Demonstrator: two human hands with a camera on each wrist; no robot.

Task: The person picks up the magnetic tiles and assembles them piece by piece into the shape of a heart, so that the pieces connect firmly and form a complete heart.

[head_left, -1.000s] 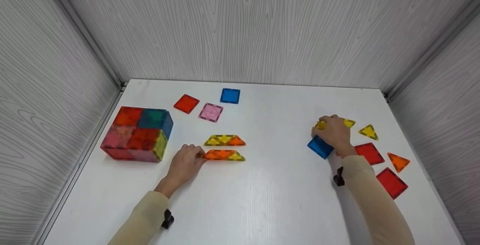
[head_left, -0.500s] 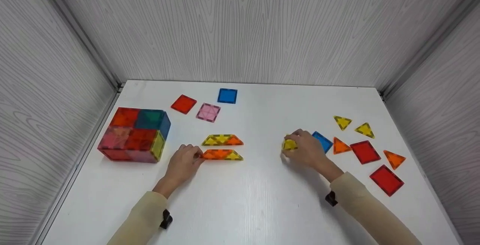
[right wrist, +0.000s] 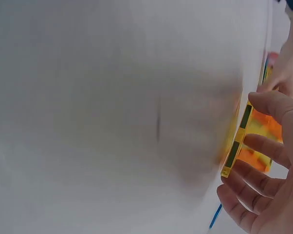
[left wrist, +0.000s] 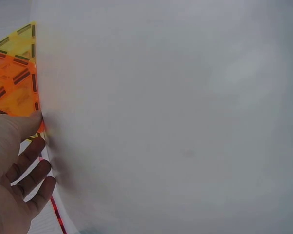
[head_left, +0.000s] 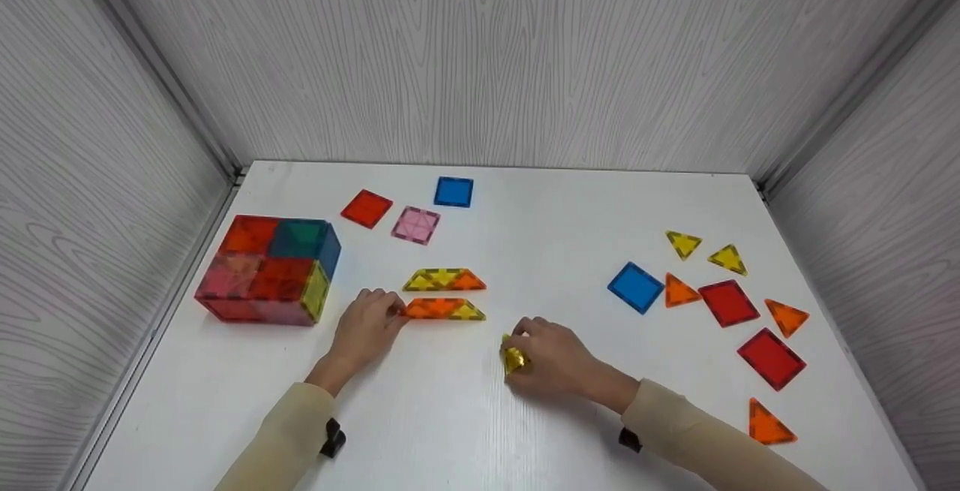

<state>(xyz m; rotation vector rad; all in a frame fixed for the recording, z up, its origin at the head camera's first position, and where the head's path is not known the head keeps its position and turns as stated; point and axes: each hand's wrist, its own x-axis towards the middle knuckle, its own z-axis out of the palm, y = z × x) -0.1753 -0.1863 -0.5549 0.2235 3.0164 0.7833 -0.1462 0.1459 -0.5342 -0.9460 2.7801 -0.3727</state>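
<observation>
In the head view, my left hand (head_left: 369, 326) pinches the left end of a strip of orange and yellow triangular magnetic tiles (head_left: 444, 309). The left wrist view shows its thumb lying on an orange triangle tile (left wrist: 17, 95) in that strip. Just behind lies a similar strip, mostly yellow with an orange end (head_left: 444, 279). To the right and nearer the front, my right hand (head_left: 551, 356) holds a yellow triangular magnetic tile (head_left: 514, 360) low over the table. Seen from the right wrist, this yellow tile (right wrist: 238, 139) is edge-on between thumb and fingers.
A box-shaped block of coloured tiles (head_left: 262, 269) stands at the left. Behind the strips lie red (head_left: 367, 209), pink (head_left: 415, 225) and blue (head_left: 454, 192) squares. On the right are a blue square (head_left: 636, 287), red squares (head_left: 728, 303) and several loose yellow and orange triangles (head_left: 769, 425).
My right hand has come left and toward the front from the loose tiles, carrying a yellow triangular tile. An orange triangle at front right now shows, clear of the sleeve. My left hand stays put.
</observation>
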